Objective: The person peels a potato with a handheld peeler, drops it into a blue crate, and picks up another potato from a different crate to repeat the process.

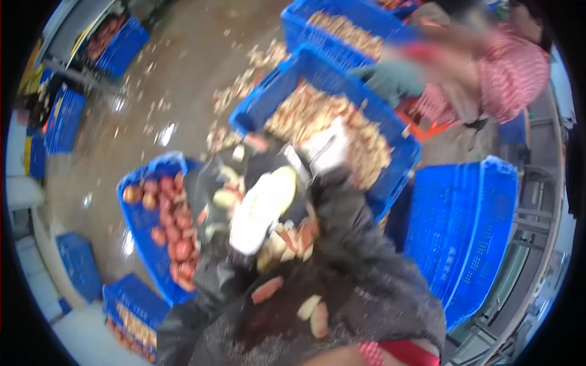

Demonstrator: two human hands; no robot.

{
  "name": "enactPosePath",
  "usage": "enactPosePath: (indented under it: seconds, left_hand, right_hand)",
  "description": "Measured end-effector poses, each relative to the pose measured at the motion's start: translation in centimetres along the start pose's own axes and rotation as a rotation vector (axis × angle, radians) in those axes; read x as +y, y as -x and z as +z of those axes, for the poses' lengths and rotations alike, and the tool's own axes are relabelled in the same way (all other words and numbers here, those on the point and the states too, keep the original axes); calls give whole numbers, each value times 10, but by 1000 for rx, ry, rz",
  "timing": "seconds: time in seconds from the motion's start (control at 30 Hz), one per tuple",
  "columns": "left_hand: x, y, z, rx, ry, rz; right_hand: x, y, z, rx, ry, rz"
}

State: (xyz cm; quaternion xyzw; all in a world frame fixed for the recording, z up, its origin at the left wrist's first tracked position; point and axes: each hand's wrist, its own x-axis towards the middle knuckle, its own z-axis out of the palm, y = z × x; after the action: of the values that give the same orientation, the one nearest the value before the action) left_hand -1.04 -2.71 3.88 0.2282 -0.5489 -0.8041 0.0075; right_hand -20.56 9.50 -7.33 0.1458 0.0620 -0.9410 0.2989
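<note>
My left hand, in a white glove, is closed around a pale, peeled potato over my dark apron. Just beyond it, my right hand is blurred, also in white, at the near side of a blue crate of pale scraps. A short grey metal-looking tool juts from the right hand toward the potato; its exact kind is smeared. Strips of reddish peel and pale pieces lie on my lap. Left of my hands stands a blue crate of red-skinned potatoes.
At the upper right a co-worker in a checked red garment bends over, a greenish glove near the scrap crate. Stacked blue crates stand on the right beside metal framing. Scraps litter the wet floor. More crates line the left.
</note>
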Motion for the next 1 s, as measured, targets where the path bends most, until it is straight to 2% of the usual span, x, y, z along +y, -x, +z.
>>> enactPosePath:
  seconds: [0.07, 0.1, 0.17, 0.23, 0.3, 0.37, 0.4, 0.43, 0.47, 0.5, 0.57, 0.6, 0.7, 0.77, 0.83, 0.87, 0.9, 0.97, 1.0]
  left_hand:
    - [-10, 3, -13, 47, 7, -7]
    - [-14, -2, -18, 51, 7, -6]
    - [-44, -4, -38, 91, 21, -71]
    - [-59, -4, -46, 110, 174, -121]
    - [-65, -7, -47, 155, 286, -127]
    - [-76, -16, -47, 224, 387, -114]
    - [-65, -14, -47, 154, 273, -128]
    - [-46, -8, -44, 60, 144, -158]
    - [-27, -3, -40, -37, 13, -175]
    - [6, 3, -15, -20, -71, -21]
    - [13, 9, -12, 36, -825, 462]
    - [3, 13, -14, 35, -823, 333]
    - [-17, 6, 2, 147, -1015, 346]
    - [-29, 4, 4, 193, -1002, 500]
    - [-33, 8, 5, 184, -1045, 599]
    - [-43, 9, 3, 214, -1011, 654]
    - [-40, 0, 5, 167, -1003, 752]
    - [-39, 1, 6, 113, -1032, 850]
    - [-41, 4, 5, 113, -1067, 878]
  right_hand:
    - [6, 19, 39, -118, 260, -47]
    - [20, 24, 48, -238, 192, -91]
    - [45, 37, 52, -57, 515, -107]
    - [5, -4, 23, 176, 339, -186]
    - [7, 5, 39, -313, 167, -145]
    - [36, 36, 64, -129, 338, -85]
    - [44, 43, 70, -65, 464, -63]
    - [35, 21, 56, 106, 605, -222]
    - [9, -10, 35, 246, 293, -253]
    - [-14, -12, 17, 14, 303, -157]
    - [-8, 18, 46, -8, 266, -119]
    - [6, 35, 54, -16, 219, -50]
    - [20, 40, 34, 40, 304, 120]
    - [-2, 16, 0, 126, 257, -69]
    - [-37, -8, -34, 199, 170, -98]
    - [-31, 8, -10, 77, 278, -148]
    - [-14, 29, 22, -12, 401, -135]
    - [14, 50, 49, 166, 319, 80]
    - [2, 30, 21, 296, 224, 40]
